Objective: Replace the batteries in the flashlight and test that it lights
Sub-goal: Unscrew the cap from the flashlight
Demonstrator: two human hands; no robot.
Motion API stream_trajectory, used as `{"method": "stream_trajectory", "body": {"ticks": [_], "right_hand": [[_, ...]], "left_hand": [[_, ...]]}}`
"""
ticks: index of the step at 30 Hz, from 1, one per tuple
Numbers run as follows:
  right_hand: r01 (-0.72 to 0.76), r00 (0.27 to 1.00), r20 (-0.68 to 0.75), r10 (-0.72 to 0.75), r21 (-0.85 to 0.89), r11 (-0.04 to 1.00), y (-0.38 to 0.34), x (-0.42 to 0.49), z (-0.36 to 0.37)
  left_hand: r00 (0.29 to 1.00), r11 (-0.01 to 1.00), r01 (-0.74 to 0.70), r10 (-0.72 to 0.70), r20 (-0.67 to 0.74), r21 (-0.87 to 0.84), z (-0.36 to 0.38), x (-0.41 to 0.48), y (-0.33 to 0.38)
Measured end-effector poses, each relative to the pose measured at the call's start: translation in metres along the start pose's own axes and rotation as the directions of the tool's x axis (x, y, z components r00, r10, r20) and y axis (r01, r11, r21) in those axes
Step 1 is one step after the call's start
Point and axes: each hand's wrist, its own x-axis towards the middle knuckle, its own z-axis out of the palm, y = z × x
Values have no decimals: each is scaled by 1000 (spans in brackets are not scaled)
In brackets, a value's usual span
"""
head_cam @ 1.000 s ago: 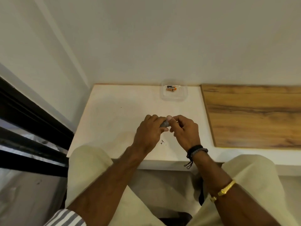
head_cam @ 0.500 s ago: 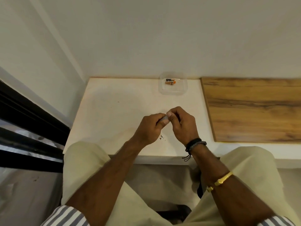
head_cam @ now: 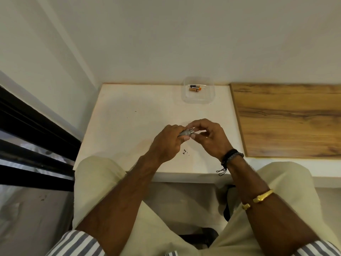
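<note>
A small grey metal flashlight (head_cam: 186,132) is held above the white table (head_cam: 132,115), near its front middle. My left hand (head_cam: 166,143) is wrapped around the flashlight's body, hiding most of it. My right hand (head_cam: 208,137) pinches the flashlight's exposed right end with thumb and fingertips. At the table's back edge sits a clear plastic container (head_cam: 199,100) holding two orange-and-black batteries (head_cam: 194,88).
A wood-grain board (head_cam: 287,119) covers the surface to the right of the white table. A white wall rises behind. A dark window frame (head_cam: 33,130) runs along the left. My knees press against the table's front edge. Small dark specks (head_cam: 185,152) lie under my hands.
My hands stay together on the flashlight; my right fingers have shifted on its end, and more of the grey end now shows between the hands. The view has tilted slightly.
</note>
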Motion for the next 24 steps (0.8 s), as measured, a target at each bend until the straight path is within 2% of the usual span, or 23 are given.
{"method": "stream_trajectory", "body": {"ticks": [2,4,6,8,12,14,16,18,20,22,24], "right_hand": [[-78,997,-6,79,63,995,-3,-1,-1],[-173,983,-61,174,24,985,-6,-2,1],[-210,975,-77,207,-35,977,-2,-3,1],[-194,980,-40,193,-47,980,-2,-5,-2],[-91,995,43,87,91,992,3,-4,-11],[-113,993,51,107,143,983,3,-4,-12],[-197,980,9,197,98,975,1,-3,-8],[-222,974,-45,222,12,975,2,-5,-4],[-169,984,-61,167,-30,985,3,-7,-1],[-82,996,-35,82,-1,997,5,-7,-3],[-63,998,6,63,62,996,5,-6,-7]], "left_hand": [[1000,1000,1,-1,1,7,0,-1,1],[1000,1000,-1,1,8,3,2,-2,3],[1000,1000,-6,6,29,15,3,-3,3],[999,1000,-9,8,51,24,3,-3,3],[998,1000,6,-7,70,21,1,1,2],[997,999,10,-13,76,33,1,2,3],[996,999,1,-6,91,55,3,1,3],[994,997,-12,4,113,72,4,0,4],[994,999,1,-6,105,49,3,-1,3],[997,999,47,-46,66,-13,-1,-1,3],[998,997,52,-50,31,-49,-4,-2,2]]}}
